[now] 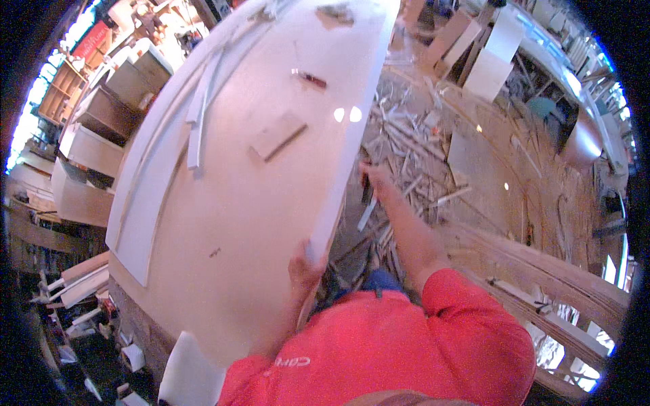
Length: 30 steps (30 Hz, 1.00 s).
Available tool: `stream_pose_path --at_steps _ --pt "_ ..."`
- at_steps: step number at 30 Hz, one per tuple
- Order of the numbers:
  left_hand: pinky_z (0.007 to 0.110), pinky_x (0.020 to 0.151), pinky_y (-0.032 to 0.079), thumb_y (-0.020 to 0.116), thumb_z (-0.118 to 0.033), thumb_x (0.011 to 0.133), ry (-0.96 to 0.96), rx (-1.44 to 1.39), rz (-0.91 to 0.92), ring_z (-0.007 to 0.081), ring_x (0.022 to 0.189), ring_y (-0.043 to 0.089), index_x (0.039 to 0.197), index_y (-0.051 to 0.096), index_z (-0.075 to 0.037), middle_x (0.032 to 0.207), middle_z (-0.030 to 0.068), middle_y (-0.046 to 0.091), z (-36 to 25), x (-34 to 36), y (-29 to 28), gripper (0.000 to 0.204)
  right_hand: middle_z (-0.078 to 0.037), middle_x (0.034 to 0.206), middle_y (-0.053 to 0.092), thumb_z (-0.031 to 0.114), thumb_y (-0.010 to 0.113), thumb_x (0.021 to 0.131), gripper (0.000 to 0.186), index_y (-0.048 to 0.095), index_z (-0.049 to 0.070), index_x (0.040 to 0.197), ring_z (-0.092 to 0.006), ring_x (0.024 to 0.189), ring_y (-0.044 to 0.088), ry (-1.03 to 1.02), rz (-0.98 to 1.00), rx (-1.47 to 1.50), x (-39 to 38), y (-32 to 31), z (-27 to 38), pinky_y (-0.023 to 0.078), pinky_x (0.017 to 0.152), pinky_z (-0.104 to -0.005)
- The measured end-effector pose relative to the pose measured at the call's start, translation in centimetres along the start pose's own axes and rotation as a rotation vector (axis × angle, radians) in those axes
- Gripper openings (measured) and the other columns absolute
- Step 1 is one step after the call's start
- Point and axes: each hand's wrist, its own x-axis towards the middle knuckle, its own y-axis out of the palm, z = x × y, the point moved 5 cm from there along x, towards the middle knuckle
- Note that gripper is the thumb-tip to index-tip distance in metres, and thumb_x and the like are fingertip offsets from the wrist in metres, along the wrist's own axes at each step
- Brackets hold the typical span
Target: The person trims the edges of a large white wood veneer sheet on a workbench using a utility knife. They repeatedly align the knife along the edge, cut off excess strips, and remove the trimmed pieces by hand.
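A long white strip (349, 145) runs along the right edge of a large pale worktable (230, 223). At the strip's near end my left hand (305, 268) is closed around it, fingers curled over the edge. My right arm stretches forward past the table's right side. Its hand (374, 177) is closed beside the edge, with something dark in or just under it, too blurred to name. A flat wooden block (279, 137) lies on the table. Beyond it is a small red-and-metal tool (310, 78), perhaps a knife.
Narrow white strips (196, 128) and a white panel (145, 237) lie along the table's left side. Wood offcuts (409, 145) litter the floor to the right. Box-like cabinet parts (101, 108) stand at the left. A timber rack (542, 271) is at the near right.
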Motion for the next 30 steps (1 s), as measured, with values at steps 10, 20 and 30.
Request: stream_pose_path --at_steps 10,20,30 --pt "0.049 0.098 0.046 0.081 -0.032 0.07 0.277 0.247 -0.166 0.0372 0.122 0.051 0.119 0.064 -0.006 0.121 0.0177 0.054 -4.5 7.2 3.1 0.058 -0.01 0.072 0.061 0.037 0.06 0.098 0.037 0.058 0.001 0.094 -0.0217 0.057 0.059 0.354 -0.161 0.236 -5.6 -8.0 -2.3 0.047 0.049 -0.0333" --pt "0.053 0.11 0.036 0.078 -0.03 0.073 0.451 0.216 -0.126 0.0401 0.131 0.049 0.125 0.062 0.0 0.139 0.024 0.054 -6.1 6.3 5.2 0.061 -0.006 0.074 0.064 0.058 0.048 0.101 0.054 0.063 0.007 0.097 -0.0188 0.066 0.059 0.197 -0.158 0.047 -12.4 -1.3 -8.1 0.051 0.067 -0.0346" --pt "0.054 0.118 0.025 0.057 -0.021 0.097 0.378 0.116 -0.047 0.0395 0.144 0.04 0.131 0.059 0.005 0.148 0.0223 0.051 -3.7 7.5 6.3 0.043 -0.033 0.133 0.057 0.045 0.034 0.107 0.063 0.041 0.0 0.152 -0.047 0.124 0.054 -0.175 -0.231 -0.378 -14.6 5.4 -2.9 0.041 0.107 -0.049"
